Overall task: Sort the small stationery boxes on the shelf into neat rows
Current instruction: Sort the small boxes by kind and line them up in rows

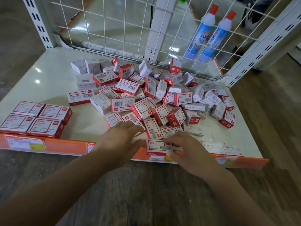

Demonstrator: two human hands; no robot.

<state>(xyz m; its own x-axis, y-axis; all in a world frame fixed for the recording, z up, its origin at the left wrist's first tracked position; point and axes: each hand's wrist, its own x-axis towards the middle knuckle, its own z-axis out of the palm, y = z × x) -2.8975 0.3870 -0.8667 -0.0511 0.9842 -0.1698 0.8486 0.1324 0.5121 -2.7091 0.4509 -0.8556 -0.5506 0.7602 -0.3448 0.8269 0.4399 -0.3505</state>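
Bright overhead light, shelf (53,82) glare, edges warped

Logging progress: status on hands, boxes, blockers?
Right hand pinching red-and-white box at the shelf's front edge; left hand open beside it. Four-box block neat at left. Jumbled pile unsorted.

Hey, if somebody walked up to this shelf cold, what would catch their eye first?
Probably the jumbled heap of red-and-white boxes across the middle and right of the shelf, beside four boxes already squared up at front left. Next, the hands at the front edge: the right hand pinches one box, the left hand lies flat beside it. Two blue bottles stand behind the wire grid.
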